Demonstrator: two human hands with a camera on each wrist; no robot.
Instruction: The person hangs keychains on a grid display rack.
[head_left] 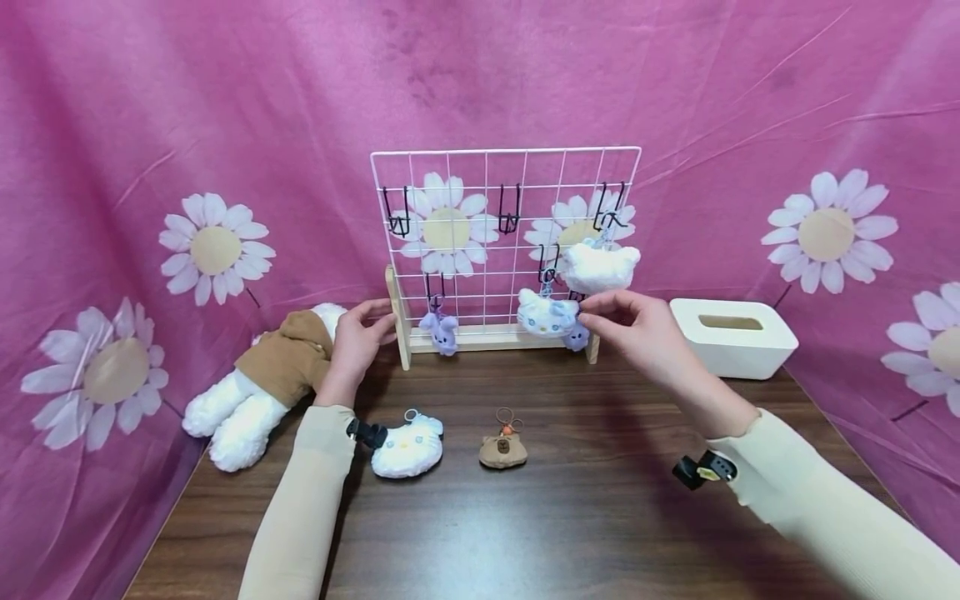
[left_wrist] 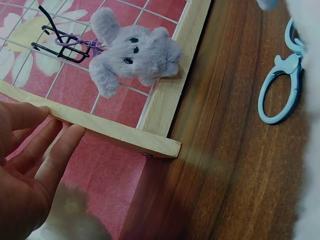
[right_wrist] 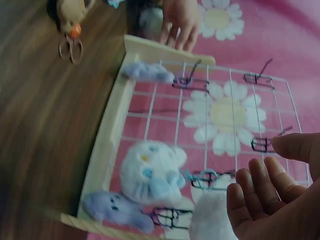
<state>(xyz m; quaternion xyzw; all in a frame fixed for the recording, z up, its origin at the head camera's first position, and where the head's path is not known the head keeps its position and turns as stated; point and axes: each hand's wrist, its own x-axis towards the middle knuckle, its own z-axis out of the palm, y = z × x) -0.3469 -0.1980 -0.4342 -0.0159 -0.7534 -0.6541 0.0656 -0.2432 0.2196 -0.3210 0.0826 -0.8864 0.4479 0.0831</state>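
A white wire grid rack [head_left: 506, 151] with wooden feet stands at the back of the table. My left hand [head_left: 358, 342] touches its left wooden post [left_wrist: 120, 134] with loosely bent fingers. A lilac plush keychain [left_wrist: 135, 52] hangs on a black hook beside that post. On the right half, a white cat plush keychain [head_left: 546, 315] with a blue bow hangs in front of another lilac plush [head_left: 576, 337]. Higher up hangs a second white plush keychain [head_left: 600, 267], turned away. My right hand [head_left: 645, 329] is beside these, fingers relaxed, nothing in its grasp in the right wrist view [right_wrist: 285, 200].
On the table lie a white cat plush keychain [head_left: 407, 450] by my left wrist and a brown pouch-like keychain [head_left: 503, 451]. A white plush toy in a brown top [head_left: 281, 358] lies at left. A white tissue box [head_left: 738, 350] stands at right. Black hooks [head_left: 509, 218] stick out from the grid.
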